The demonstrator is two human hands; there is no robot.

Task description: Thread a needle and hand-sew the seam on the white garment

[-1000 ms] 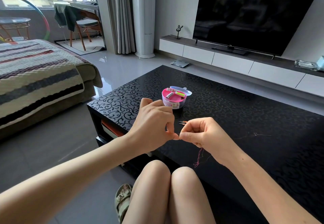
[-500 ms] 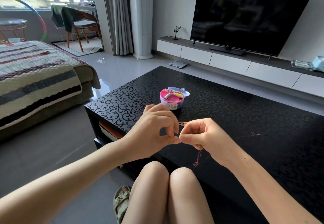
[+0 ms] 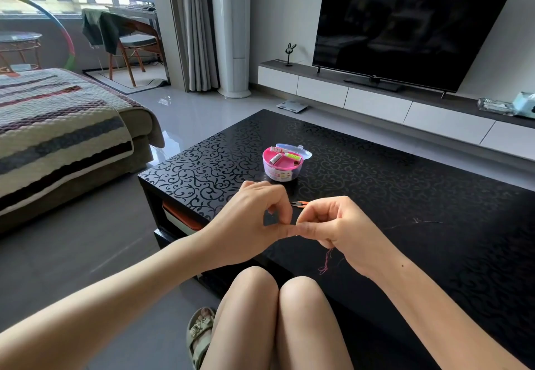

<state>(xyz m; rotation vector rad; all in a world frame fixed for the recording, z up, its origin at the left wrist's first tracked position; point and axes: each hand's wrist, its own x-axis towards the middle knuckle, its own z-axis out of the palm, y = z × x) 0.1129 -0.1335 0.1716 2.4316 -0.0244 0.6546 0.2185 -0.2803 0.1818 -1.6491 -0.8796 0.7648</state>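
Hands are meeting tip to tip above the near edge of the counter (image 3: 405,184) in the head view, over the person's knees (image 3: 278,291). The left hand (image 3: 249,225) is curling its fingers (image 3: 279,207) inward, thumb and forefinger closing together and touching the right hand's thumb tip. Whatever they are pinching is too small for me to tell, so I cannot say whether a needle is in there. The right hand (image 3: 344,229) is curling its fingers tightly too, and a pink thread (image 3: 326,262) is dangling from under its palm. Just beyond the knuckles, orange snips (image 3: 299,203) are lying on the counter. Farther back, a pink sewing kit (image 3: 282,164) is sitting with its clear lid (image 3: 301,152) open behind it. A loose thread scrap (image 3: 417,221) is lying well to the right.
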